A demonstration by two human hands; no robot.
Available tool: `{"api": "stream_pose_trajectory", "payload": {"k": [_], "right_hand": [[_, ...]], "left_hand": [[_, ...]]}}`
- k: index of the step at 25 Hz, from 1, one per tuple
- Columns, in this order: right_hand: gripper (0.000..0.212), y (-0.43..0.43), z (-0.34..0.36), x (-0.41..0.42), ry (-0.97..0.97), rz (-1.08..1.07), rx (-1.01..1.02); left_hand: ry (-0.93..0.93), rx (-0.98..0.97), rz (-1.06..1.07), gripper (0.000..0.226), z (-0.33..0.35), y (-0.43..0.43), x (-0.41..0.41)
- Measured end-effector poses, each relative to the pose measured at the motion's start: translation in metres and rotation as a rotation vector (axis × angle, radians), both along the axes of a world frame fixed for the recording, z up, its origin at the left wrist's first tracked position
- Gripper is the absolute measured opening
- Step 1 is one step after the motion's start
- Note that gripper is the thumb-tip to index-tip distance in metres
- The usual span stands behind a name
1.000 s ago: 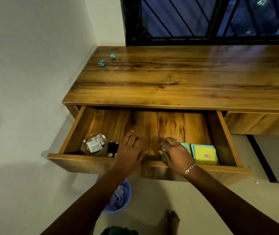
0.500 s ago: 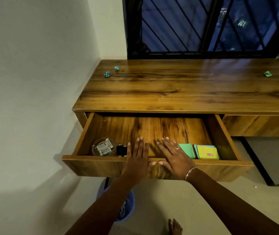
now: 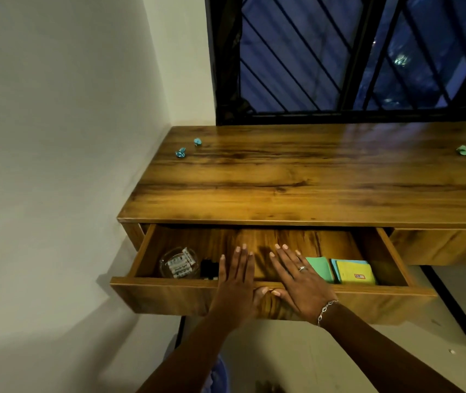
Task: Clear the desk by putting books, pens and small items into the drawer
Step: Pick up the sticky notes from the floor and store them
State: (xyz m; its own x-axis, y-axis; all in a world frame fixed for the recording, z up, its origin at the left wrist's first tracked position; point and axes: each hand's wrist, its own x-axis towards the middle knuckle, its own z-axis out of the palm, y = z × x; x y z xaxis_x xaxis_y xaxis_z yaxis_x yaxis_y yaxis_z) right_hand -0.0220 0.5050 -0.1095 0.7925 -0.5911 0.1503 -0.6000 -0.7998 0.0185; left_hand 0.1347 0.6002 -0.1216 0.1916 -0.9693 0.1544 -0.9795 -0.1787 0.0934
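Observation:
The wooden drawer under the desk stands pulled out. Inside lie a glass bowl of small white items at the left, a small black object beside it, and green and yellow note pads at the right. My left hand and my right hand lie flat with straight fingers over the drawer's front edge, thumbs on its front panel. Two blue crumpled scraps lie at the desk's back left, a green scrap at the back right.
A wall runs along the desk's left side and a barred window stands behind it. A second, closed drawer front sits to the right. A blue bin stands on the floor below my left arm.
Both hands went from curled inside the drawer to flat with straight fingers on its front edge. The drawer has slid further in under the desk.

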Motion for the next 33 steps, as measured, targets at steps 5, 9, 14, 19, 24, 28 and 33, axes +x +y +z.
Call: {"api": "stream_pose_trajectory", "payload": {"k": [5, 9, 14, 19, 24, 28, 33], "right_hand": [[0.068, -0.043, 0.006, 0.025, 0.019, 0.006, 0.036], [0.073, -0.083, 0.007, 0.046, 0.017, 0.036, -0.044], [0.082, -0.126, 0.012, 0.066, -0.048, 0.160, -0.157], [0.063, -0.149, 0.016, 0.082, -0.098, 0.232, -0.174], [0.077, -0.148, 0.014, 0.090, -0.136, 0.218, -0.141], [0.079, -0.144, 0.018, 0.089, -0.129, 0.224, -0.108], [0.076, -0.141, 0.018, 0.096, -0.081, 0.195, -0.032]], "left_hand": [[-0.107, -0.115, 0.022, 0.072, -0.005, -0.045, 0.025], [-0.114, -0.118, 0.030, 0.071, -0.003, -0.082, 0.046], [-0.215, -0.163, -0.098, 0.064, 0.006, -0.117, 0.062], [-0.244, -0.290, -0.109, 0.047, 0.005, -0.134, 0.069], [-0.294, -0.463, -0.082, 0.027, -0.001, -0.142, 0.065], [-0.249, -0.386, -0.084, 0.026, 0.003, -0.139, 0.063], [-0.103, -0.297, -0.056, 0.032, 0.008, -0.135, 0.060]]}}
